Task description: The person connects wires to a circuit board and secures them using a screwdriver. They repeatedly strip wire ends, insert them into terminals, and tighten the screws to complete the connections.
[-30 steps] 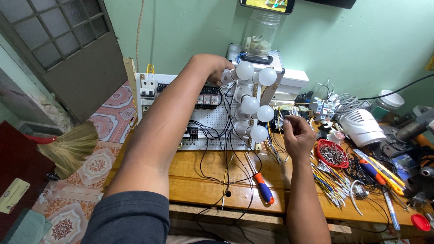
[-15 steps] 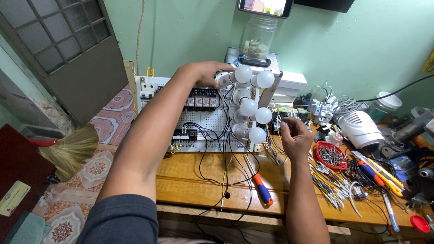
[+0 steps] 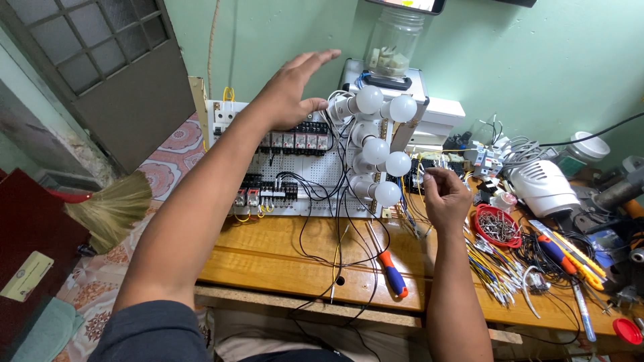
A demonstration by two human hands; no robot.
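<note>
My left hand [image 3: 294, 86] is raised, fingers spread, over the top of a white perforated wiring board [image 3: 315, 175] that stands tilted on the wooden bench; it holds nothing, and its thumb is close to the top white bulb [image 3: 369, 99]. Several white bulbs in sockets run down the board's right side. Rows of black relays and breakers [image 3: 295, 141] sit under the hand. My right hand [image 3: 444, 196] is to the right of the bulbs, fingers pinched on thin wires [image 3: 410, 201] that hang from the board's right edge.
An orange and blue screwdriver [image 3: 393, 275] lies on the wooden bench [image 3: 268, 258]. A red dish of small parts [image 3: 498, 225], loose wires, a white device [image 3: 545, 186], pliers and cutters crowd the right. A glass jar [image 3: 394, 41] stands behind. A broom [image 3: 107, 208] is at left.
My left hand has let go of the top of the board and lifted with its fingers spread. My right hand stays pinched on the wires beside the bulbs.
</note>
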